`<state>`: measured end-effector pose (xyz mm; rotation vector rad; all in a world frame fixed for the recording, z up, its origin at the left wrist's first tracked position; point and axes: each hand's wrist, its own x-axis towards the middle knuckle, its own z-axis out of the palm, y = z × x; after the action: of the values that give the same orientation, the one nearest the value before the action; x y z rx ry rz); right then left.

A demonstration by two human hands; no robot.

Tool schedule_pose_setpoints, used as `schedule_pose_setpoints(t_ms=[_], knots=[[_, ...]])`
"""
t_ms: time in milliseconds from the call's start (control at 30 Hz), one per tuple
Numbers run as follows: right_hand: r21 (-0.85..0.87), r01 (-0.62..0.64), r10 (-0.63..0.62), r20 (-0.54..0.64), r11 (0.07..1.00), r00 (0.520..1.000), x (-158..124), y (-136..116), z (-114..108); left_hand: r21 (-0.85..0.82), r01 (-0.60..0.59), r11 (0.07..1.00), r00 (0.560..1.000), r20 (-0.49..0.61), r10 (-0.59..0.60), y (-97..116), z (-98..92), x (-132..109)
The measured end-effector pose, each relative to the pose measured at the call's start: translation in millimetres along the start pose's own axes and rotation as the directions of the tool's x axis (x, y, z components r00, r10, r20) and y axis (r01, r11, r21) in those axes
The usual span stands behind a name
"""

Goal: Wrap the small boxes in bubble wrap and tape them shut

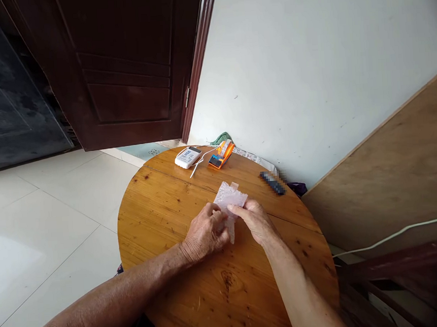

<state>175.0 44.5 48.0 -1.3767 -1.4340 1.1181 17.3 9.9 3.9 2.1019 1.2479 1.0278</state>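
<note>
A small clear crinkled plastic bag (pixel 229 197) is held just above the round wooden table (pixel 162 206), near its middle. My left hand (pixel 205 233) pinches the bag's left side with curled fingers. On the bag's right edge, my right hand (pixel 254 219) grips with thumb and fingers closed. What is inside the bag is not visible.
At the table's far edge lie a white device (pixel 187 157) with a white cable (pixel 199 162), an orange tape dispenser (pixel 221 156) and a dark flat object (pixel 272 183). A dark wooden door (pixel 123 65) stands behind, a white wall and a leaning board (pixel 396 172) to the right.
</note>
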Motion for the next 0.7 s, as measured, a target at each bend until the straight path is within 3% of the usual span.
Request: schedule_pose_setpoints(t_ms=[133,200,400,567,700], knots=[[-0.167,0.112,-0.113,0.005,0.98,0.994,-20,-4,0,-0.035,0.176,0.984,0.983,-0.054,-0.178,-3,-3.2,2],[-0.256,0.17,-0.177,-0.004,0.952,0.984,-31,-3,1,-0.056,0.198,0.979,0.976,-0.076,-0.202,-6,-4.0,4],[-0.363,0.324,-0.339,0.024,0.874,0.941,-61,7,6,-0.214,-0.052,0.975,0.999,-0.003,0.053,-17,-4.9,7],[-0.486,0.448,-0.467,0.088,0.751,0.88,-73,27,9,-0.288,-0.053,0.956,0.998,0.012,0.059,-23,-2.9,5],[-0.551,0.477,-0.563,0.015,0.685,0.826,-69,36,15,-0.27,-0.073,0.96,0.997,0.016,0.08,-24,-3.0,6]])
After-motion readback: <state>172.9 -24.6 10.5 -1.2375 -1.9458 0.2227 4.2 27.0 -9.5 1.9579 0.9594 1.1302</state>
